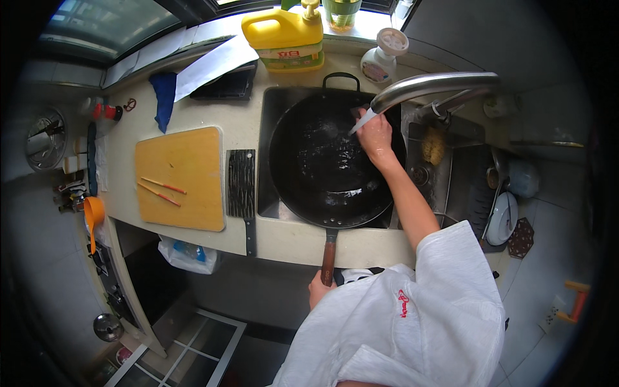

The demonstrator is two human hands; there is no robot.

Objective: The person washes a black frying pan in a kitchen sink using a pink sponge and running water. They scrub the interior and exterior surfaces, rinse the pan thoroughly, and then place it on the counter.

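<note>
A large black wok (309, 148) sits over the sink (265, 193), its wooden handle (329, 255) pointing toward me. My left hand (318, 290) is closed round the end of that handle, partly hidden by my shirt. Inside the wok, near its far right wall, my right hand (376, 137) is closed with the fingertips down. A small dark edge shows at those fingers, too little to name. From the curved metal faucet (438, 82) a whitish stream falls beside this hand. The wok's inside looks wet and shiny.
Left of the sink lie a cleaver (241, 184) and a wooden cutting board (177, 209) with chopsticks (162, 185). Behind stand a yellow jug (284, 39) and a white bottle (380, 58). A loofah sponge (433, 146) and a white plate (502, 219) are on the right.
</note>
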